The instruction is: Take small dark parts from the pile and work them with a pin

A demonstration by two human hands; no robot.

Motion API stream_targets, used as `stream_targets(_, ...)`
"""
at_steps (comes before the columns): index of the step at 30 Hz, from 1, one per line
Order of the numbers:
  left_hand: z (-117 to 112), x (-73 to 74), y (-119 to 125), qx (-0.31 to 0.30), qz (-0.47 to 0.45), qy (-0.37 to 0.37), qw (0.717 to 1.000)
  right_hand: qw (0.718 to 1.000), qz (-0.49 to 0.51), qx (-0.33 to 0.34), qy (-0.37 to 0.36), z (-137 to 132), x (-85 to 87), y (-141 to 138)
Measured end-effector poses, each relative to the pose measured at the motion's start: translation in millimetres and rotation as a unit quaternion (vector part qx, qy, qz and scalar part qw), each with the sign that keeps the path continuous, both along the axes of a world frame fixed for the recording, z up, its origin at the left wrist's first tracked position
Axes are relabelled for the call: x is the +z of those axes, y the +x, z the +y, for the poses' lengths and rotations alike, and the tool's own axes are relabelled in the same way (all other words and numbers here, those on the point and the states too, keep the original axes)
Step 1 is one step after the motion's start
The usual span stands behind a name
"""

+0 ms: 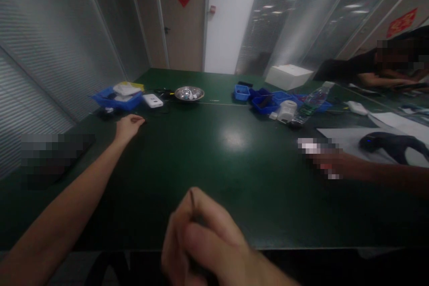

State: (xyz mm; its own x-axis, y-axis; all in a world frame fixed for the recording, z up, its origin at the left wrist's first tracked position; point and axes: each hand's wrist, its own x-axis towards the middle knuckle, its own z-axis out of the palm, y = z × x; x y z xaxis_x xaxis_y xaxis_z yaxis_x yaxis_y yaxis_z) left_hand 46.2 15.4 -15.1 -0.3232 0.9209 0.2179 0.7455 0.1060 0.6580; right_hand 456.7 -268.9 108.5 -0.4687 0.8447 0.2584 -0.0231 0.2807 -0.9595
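Note:
My left hand (129,126) reaches out to the far left of the table, its fingers pinched together. A small dark bit shows at its fingertips, too small to name. The white box-shaped device (153,100) lies just beyond it, near the blue tray (117,101). Close to the camera, my right hand (208,237) is curled closed above the table's near edge. A thin dark line (192,198) shows at its fingers; what the hand holds is hidden and blurred.
The green table (214,156) carries a metal bowl (189,94) with small items, blue bins (241,92), a plastic bottle (313,103), a white jar (287,111) and a white box (288,76). Another person's arm (378,174) enters from the right; someone else sits at back right.

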Motion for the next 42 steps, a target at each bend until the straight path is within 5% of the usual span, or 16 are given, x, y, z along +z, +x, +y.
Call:
stream_targets(3, -2, 8.1, -1, -0.026, -0.005, -0.022, 0.999, 0.973, -0.216, -0.044, 0.062, 2, -39.7, -38)
stream_targets(6, -10, 19.5, 22, -0.132, 0.005, -0.052, 0.990, 0.913, -0.375, -0.103, 0.124, 29, -73.9, -5)
stream_targets(10, -52, 28.1, 97, -0.360, -0.018, -0.072, 0.930, 0.869, -0.438, -0.148, 0.178, 56, -88.6, 45)
stream_targets(13, -105, 23.6, 160, -0.505, -0.034, -0.021, 0.862, 0.875, -0.414, -0.150, 0.202, 58, -88.5, 54)
stream_targets(16, -154, 16.0, 200, -0.579, -0.033, 0.030, 0.814, 0.901, -0.357, -0.141, 0.201, 52, -91.1, 55)
stream_targets(20, -180, 11.2, 214, -0.599, -0.053, 0.055, 0.797, 0.906, -0.343, -0.141, 0.203, 42, -96.6, 56)
stream_targets(29, -177, 18.0, 210, -0.558, -0.079, -0.017, 0.826, 0.886, -0.380, -0.151, 0.218, 37, -98.1, 55)
stream_targets(42, -178, 21.6, 212, -0.580, -0.061, -0.014, 0.812, 0.865, -0.413, -0.151, 0.241, 40, -100.6, 51)
